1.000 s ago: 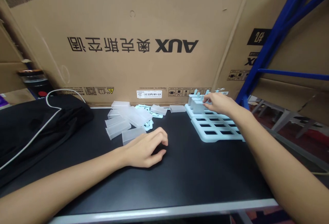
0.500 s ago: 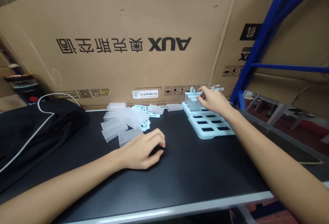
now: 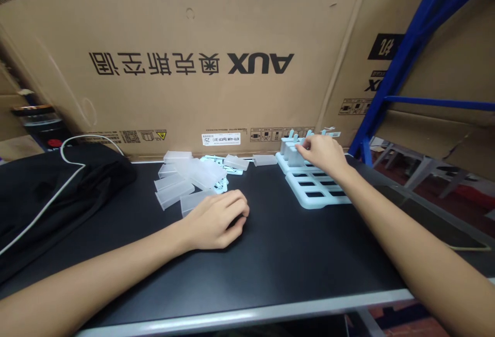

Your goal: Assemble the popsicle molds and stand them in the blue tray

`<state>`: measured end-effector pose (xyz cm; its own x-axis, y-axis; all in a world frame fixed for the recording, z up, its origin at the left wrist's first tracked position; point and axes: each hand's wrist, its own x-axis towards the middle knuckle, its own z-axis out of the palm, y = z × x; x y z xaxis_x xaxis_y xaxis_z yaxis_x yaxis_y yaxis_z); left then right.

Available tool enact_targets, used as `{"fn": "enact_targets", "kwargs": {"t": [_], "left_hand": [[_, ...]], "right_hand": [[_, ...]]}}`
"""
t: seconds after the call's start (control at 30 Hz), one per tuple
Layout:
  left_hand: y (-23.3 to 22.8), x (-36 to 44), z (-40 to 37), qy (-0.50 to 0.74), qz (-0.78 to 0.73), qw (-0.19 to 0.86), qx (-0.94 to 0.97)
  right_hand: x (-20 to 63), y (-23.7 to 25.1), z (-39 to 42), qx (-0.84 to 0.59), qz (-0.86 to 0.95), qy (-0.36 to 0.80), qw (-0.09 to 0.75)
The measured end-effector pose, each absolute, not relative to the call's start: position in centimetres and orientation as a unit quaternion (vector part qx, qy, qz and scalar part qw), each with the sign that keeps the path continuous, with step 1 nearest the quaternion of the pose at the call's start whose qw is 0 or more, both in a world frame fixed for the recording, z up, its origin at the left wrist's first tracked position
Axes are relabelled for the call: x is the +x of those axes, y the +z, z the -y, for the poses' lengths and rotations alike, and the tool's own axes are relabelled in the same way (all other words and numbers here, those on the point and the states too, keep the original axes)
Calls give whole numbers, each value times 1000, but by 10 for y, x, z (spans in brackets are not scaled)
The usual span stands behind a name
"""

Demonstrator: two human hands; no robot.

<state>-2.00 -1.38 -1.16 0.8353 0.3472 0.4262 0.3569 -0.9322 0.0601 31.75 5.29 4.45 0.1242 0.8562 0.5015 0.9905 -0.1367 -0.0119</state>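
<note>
At the right, a light blue rack (image 3: 309, 202) with rows of rectangular slots lies on the black table. Several translucent ice pop molds with light blue stick lids (image 3: 288, 146) stand upright in its far rows. My right hand (image 3: 323, 154) is at these, its thumb and fingers closed on an ice pop mold (image 3: 297, 157); its fingertips are partly hidden. My left hand (image 3: 218, 221) rests on the table with its fingers curled in towards the thumb and nothing visible in them. Beside it lie several loose translucent mold sleeves (image 3: 174, 192) and a pile of light blue stick lids (image 3: 221, 186).
A large cardboard box (image 3: 193, 99) walls off the table's far side. Black cloth (image 3: 58, 187) with a white cable (image 3: 58, 192) lies at the left, near a dark jar (image 3: 42, 128). A blue metal frame (image 3: 390, 84) rises at the right. The table (image 3: 270, 270) has a metal front edge.
The view has shifted slightly. My left hand's fingers have curled closer to the thumb. My right hand stays at the ice pop molds in the rack, shifted slightly over them.
</note>
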Motion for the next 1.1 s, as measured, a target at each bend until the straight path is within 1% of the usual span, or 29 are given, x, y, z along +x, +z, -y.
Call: {"fn": "enact_targets", "kwargs": {"t": [0.07,0.13,0.2,0.23,0.3,0.4,0.47,0.57,0.63,0.67,0.73,0.83,0.87,0.93,1.03,1.1], "left_hand": [[-10,-20,14,-224,240,110,-938],[-9,-21,12,-203,297,193,-913],[-9,-23,9,-172,340,237,-894],[-10,-25,7,-161,355,243,-888],[-11,-28,4,-147,380,232,-883],[-12,-30,2,-143,374,200,-894],[-12,-31,2,-154,305,185,-922],[-10,-30,5,-172,110,145,-968],[-10,-29,8,-180,12,120,-976],[-9,-28,9,-186,-5,116,-976],[-8,-27,11,-202,27,125,-971],[-8,-27,10,-205,156,152,-954],[-7,-27,9,-193,195,150,-950],[-7,-28,5,-163,233,111,-952],[-7,-30,-1,-143,206,26,-968],[-7,-30,-3,-144,148,5,-978]], "right_hand": [[313,42,-51,-717,629,-231,196],[308,42,-48,-681,634,-282,234],[300,42,-46,-634,659,-304,266],[294,41,-46,-613,682,-294,269],[280,37,-45,-576,743,-238,245],[258,20,-44,-536,812,-168,159],[247,7,-43,-536,826,-145,102],[240,-3,-41,-558,821,-108,48],[239,-3,-39,-558,823,-98,41],[238,-1,-37,-550,828,-97,46],[234,2,-34,-519,847,-96,66],[223,1,-30,-468,875,-78,91],[218,-2,-29,-456,882,-71,96],[211,-8,-30,-438,892,-59,98],[205,-16,-34,-424,900,-48,85],[204,-17,-35,-424,901,-47,81]]}}
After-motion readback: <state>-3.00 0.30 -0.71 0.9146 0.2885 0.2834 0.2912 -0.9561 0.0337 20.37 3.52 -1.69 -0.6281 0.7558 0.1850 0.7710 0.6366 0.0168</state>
